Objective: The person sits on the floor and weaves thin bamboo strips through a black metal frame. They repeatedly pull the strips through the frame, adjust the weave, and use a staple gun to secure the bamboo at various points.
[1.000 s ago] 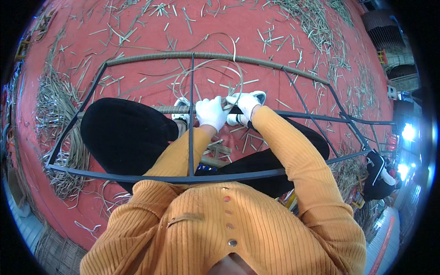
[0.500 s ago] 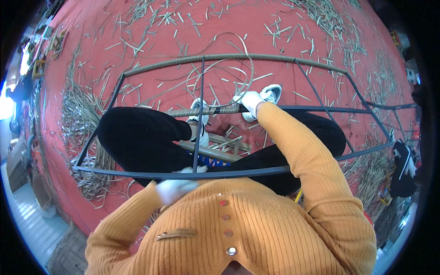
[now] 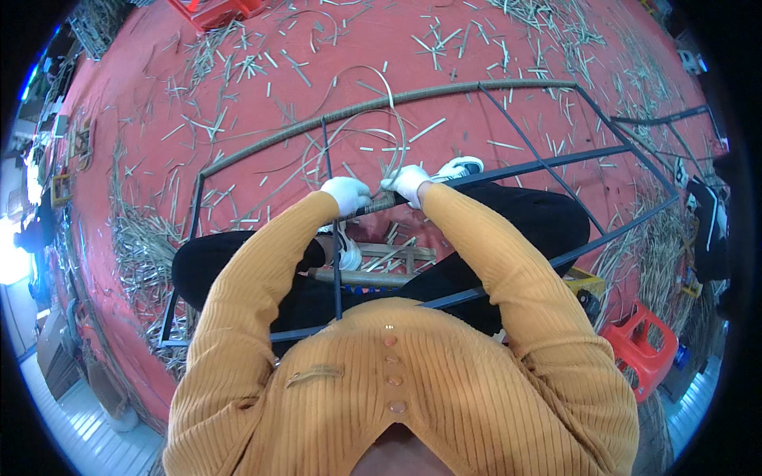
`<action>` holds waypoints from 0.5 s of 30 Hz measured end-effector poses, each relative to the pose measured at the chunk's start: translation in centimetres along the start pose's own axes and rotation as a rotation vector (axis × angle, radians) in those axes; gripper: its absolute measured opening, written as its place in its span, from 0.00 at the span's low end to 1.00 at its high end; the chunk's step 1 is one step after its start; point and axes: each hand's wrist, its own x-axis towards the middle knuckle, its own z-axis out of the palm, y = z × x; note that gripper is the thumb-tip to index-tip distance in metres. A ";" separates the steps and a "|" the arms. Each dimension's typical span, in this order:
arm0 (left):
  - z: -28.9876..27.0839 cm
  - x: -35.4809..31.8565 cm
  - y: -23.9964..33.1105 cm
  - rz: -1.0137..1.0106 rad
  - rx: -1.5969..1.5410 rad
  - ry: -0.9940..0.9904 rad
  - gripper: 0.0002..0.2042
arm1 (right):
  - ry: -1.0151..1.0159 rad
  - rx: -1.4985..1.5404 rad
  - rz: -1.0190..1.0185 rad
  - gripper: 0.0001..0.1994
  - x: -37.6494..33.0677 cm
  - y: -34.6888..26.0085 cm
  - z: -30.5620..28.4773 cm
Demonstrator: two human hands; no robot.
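Left gloved hand [image 3: 348, 195]: at the middle rail in the head view, fingers curled; we cannot tell what they pinch.
Right gloved hand [image 3: 409, 186]: we see it closed, pinching the looped cane strip [image 3: 391, 170] above that rail.
Black metal frame [image 3: 556, 161]: across our lap.
Far rail [image 3: 436, 91]: wrapped along its visible length, apparently finished.
Middle rail [image 3: 382, 203]: wound between our hands, bare rightward; we judge it partly covered.

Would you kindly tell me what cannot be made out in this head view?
In the head view:
- Palm of the left hand: hidden by its back.
- Palm of the right hand: likewise.
- Frame's near bar: partly hidden by left sleeve and sweater.
- Red plastic object: cut off by top edge.
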 end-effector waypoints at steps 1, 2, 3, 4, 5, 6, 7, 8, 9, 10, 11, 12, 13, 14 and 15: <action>0.7 1.4 -0.7 0.052 0.035 0.088 0.13 | 0.019 -0.132 -0.034 0.16 -0.3 0.1 -0.2; 0.6 2.3 -1.6 0.125 0.049 0.104 0.12 | 0.053 -0.241 -0.131 0.17 -0.4 0.2 -0.3; -0.2 3.0 -2.9 0.326 0.107 0.173 0.10 | 0.032 -0.022 -0.052 0.17 -0.5 0.4 -0.4; -1.3 3.5 -4.2 0.564 0.216 0.217 0.08 | 0.023 0.012 -0.036 0.18 -0.4 0.6 -0.4; -2.9 4.0 -5.4 0.302 -0.308 0.140 0.08 | 0.012 0.046 -0.023 0.20 -0.4 0.9 -0.4; -4.4 4.2 -6.3 0.050 -0.749 0.004 0.08 | -0.004 0.078 0.011 0.21 -0.2 1.1 -0.4; -6.9 4.8 -7.2 0.028 -0.617 0.134 0.07 | 0.018 -0.051 -0.068 0.22 -0.1 1.3 -0.3; -7.9 5.1 -7.2 -0.013 -0.530 0.231 0.08 | -0.006 0.006 -0.060 0.22 0.1 1.4 -0.2; -9.0 5.3 -7.0 -0.003 -0.542 0.192 0.10 | -0.016 0.045 -0.025 0.22 0.3 1.6 -0.1; -9.0 5.4 -6.0 -0.059 -0.589 0.132 0.12 | -0.030 0.090 0.004 0.22 0.4 1.7 0.0; -8.7 5.5 -4.9 -0.120 -0.633 0.090 0.14 | -0.029 0.089 0.008 0.22 0.4 1.7 0.1; -7.5 5.3 -3.7 -0.051 -0.406 -0.069 0.21 | -0.025 0.096 0.009 0.21 0.5 1.7 0.1; -5.6 4.7 -2.6 0.036 -0.443 -0.223 0.24 | -0.020 0.103 0.027 0.21 0.5 1.7 0.1; -4.0 4.4 -2.0 0.154 -0.035 -0.287 0.26 | 0.000 0.055 0.008 0.21 0.5 1.7 0.1; -1.8 3.7 -1.7 0.079 -0.008 -0.309 0.26 | 0.019 0.004 0.003 0.21 0.5 1.7 0.0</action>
